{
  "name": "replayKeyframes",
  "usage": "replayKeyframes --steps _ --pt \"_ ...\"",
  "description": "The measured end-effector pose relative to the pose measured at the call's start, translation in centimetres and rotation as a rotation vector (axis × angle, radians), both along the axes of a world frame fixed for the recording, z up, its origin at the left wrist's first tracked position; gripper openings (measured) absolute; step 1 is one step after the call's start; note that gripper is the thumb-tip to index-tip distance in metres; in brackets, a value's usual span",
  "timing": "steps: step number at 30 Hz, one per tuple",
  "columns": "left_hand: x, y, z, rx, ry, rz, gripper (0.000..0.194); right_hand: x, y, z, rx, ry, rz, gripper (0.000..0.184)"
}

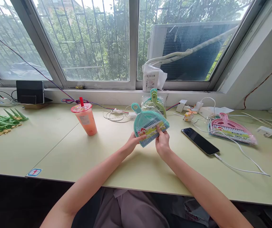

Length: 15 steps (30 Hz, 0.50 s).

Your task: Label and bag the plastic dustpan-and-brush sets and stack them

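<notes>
I hold a teal mini dustpan-and-brush set [147, 122] with a printed label, tilted above the pale green table [55, 145]. My left hand [134, 141] pinches its lower left edge, fingers closed on it. My right hand [162, 141] grips its lower right edge, thumb on the label. Behind it lies a bagged stack of green and teal sets [155, 100]. A pink set [231, 129] in a clear bag lies to the right.
A pink drink cup [86, 118] with a red straw stands left of my hands. A black phone [199, 141] on a white cable lies to the right. Green plastic pieces [0, 124] sit far left. Cables, chargers and a tablet [30, 91] line the window sill.
</notes>
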<state>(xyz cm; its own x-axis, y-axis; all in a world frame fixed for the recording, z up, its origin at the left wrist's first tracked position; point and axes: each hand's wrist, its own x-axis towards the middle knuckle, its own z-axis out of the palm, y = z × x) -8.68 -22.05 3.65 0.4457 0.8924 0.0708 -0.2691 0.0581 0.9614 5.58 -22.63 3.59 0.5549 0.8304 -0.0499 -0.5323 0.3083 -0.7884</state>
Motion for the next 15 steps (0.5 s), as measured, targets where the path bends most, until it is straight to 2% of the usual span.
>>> replayKeyframes --steps 3,5,6,10,12,15 --pt "0.2 -0.5 -0.1 -0.004 0.033 -0.161 0.058 0.2 -0.1 0.2 0.025 0.000 -0.010 0.034" --pt "0.3 -0.6 -0.2 -0.005 0.015 -0.207 0.057 0.3 0.0 0.2 0.027 -0.002 -0.021 0.034" --pt "0.4 -0.6 -0.2 -0.002 0.002 -0.178 0.055 0.3 0.1 0.1 0.022 -0.008 -0.026 0.034" --pt "0.5 -0.1 -0.4 0.065 -0.047 0.072 0.052 0.4 0.5 -0.2 0.005 -0.021 -0.022 0.032" --pt "0.4 0.3 -0.5 0.094 -0.060 0.127 0.052 0.4 0.7 -0.4 0.016 -0.012 0.012 0.032" --pt "0.0 1.0 -0.6 0.108 -0.055 0.171 0.052 0.5 1.0 -0.5 0.091 -0.017 0.140 0.034"
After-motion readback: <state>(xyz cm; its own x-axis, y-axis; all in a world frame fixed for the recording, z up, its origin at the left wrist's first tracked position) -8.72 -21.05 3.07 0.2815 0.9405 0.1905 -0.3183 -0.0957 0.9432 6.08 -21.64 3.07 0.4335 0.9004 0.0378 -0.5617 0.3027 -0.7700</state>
